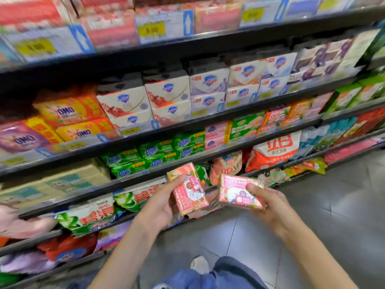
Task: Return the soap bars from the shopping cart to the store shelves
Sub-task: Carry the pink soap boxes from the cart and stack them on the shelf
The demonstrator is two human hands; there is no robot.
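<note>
I hold two pink boxed soap bars in front of the store shelves (208, 119). My left hand (160, 205) grips one pink soap box (188, 189) upright, thumb across its front. My right hand (268, 205) grips a second pink soap box (239, 192) lying sideways, fingers under it and thumb on top. Both boxes hover level with the lower shelves, a short gap between them. The shopping cart is out of view.
The shelves carry white soap boxes (168, 97), orange OMO packs (70, 113), green soap packs (156, 155) and detergent bags (275, 151). Grey tiled floor (312, 215) spreads to the right. My shoe (200, 264) and blue trouser leg (229, 274) show below.
</note>
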